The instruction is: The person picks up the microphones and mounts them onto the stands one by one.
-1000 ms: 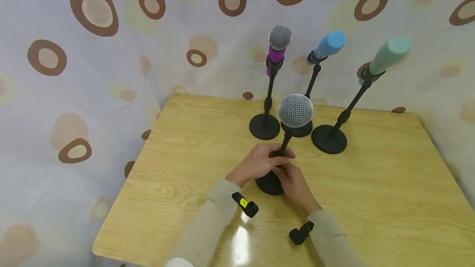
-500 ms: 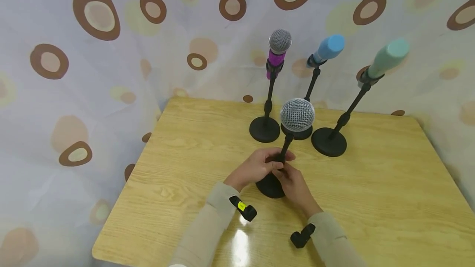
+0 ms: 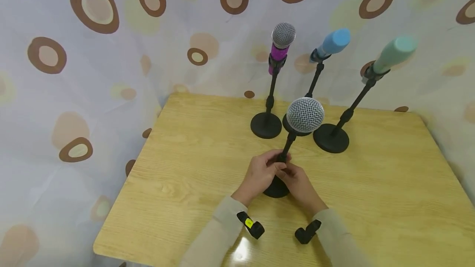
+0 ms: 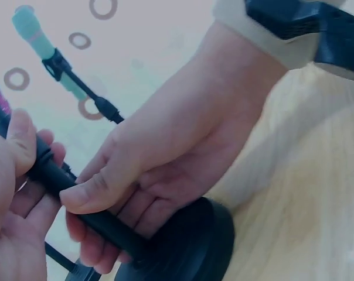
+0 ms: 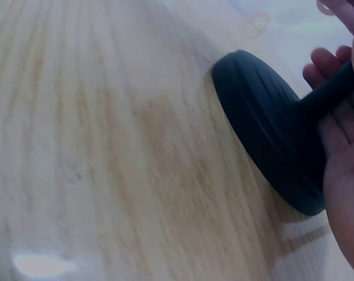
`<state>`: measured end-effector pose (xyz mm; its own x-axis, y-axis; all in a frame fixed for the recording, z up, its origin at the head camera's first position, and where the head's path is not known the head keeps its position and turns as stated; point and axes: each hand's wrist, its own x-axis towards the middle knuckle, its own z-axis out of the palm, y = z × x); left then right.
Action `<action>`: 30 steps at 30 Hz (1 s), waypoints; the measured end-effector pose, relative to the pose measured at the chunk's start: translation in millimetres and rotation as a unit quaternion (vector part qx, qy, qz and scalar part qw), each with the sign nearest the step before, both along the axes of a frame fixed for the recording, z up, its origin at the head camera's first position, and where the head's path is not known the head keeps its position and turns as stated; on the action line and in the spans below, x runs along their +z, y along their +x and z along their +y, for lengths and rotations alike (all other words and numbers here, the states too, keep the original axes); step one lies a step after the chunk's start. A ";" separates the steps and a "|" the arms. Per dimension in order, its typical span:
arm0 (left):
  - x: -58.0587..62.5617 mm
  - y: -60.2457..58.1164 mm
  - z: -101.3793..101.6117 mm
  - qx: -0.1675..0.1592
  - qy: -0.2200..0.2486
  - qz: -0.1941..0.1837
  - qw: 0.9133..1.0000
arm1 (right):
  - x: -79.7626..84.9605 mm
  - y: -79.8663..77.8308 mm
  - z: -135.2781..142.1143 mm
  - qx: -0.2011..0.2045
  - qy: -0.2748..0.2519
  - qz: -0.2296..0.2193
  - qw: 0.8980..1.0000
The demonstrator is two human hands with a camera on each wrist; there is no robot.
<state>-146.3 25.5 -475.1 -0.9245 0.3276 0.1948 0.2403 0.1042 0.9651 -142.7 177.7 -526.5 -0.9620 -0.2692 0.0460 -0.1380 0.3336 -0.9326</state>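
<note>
A microphone with a silver mesh head (image 3: 305, 114) tops a black desk stand, whose pole (image 4: 109, 228) rises from a round base (image 5: 265, 132) on the table. My left hand (image 3: 259, 174) grips the pole's upper part, around the collar, thumb laid along it. Lower down, my right hand (image 3: 302, 186) holds the same pole between thumb and curled fingers, just above the base. In the left wrist view both hands are close together on the pole. The microphone's body is hidden behind its head in the head view.
Behind stand several more microphones on black stands: a purple one with a silver head (image 3: 279, 50), a blue one (image 3: 335, 41) and a mint-green one (image 3: 395, 55). The wooden table (image 3: 193, 135) backs onto a patterned cloth (image 3: 167, 44).
The held stand's head has shifted slightly right in the head view, and its base too. My left hand has turned a little around the pole. Both hands keep their hold.
</note>
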 end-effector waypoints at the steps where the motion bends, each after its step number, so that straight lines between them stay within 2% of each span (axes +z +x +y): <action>1: -3.1 -0.5 2.0 0.007 -0.001 0.008 1.000 | -2.2 -1.6 2.0 -0.001 0.002 -0.003 1.000; 7: -10.0 2.5 12.6 0.050 -0.017 0.051 0.997 | -5.2 -4.3 9.4 -0.013 0.025 -0.021 0.999; 11: -7.2 2.1 19.9 0.072 -0.020 0.064 0.995 | -4.7 -3.2 10.3 -0.041 0.027 -0.004 0.999; 15: -6.2 3.3 23.0 0.081 -0.040 0.083 0.992 | -6.5 0.0 8.9 -0.032 0.039 0.019 0.999; 20: -2.0 -2.7 18.4 0.045 -0.075 0.109 0.990 | 0.7 -0.5 6.7 -0.021 0.038 0.050 0.998; 25: 1.6 -9.7 9.8 -0.009 -0.090 0.084 0.992 | 20.0 4.5 1.5 -0.008 0.034 0.043 0.998; 27: 1.6 -11.4 7.8 -0.022 -0.087 0.071 0.993 | 15.9 2.9 2.4 -0.005 0.044 0.056 0.997; 30: 11.3 -4.8 7.7 -0.024 -0.080 0.050 0.995 | 3.6 1.3 5.8 -0.016 0.056 0.064 0.996</action>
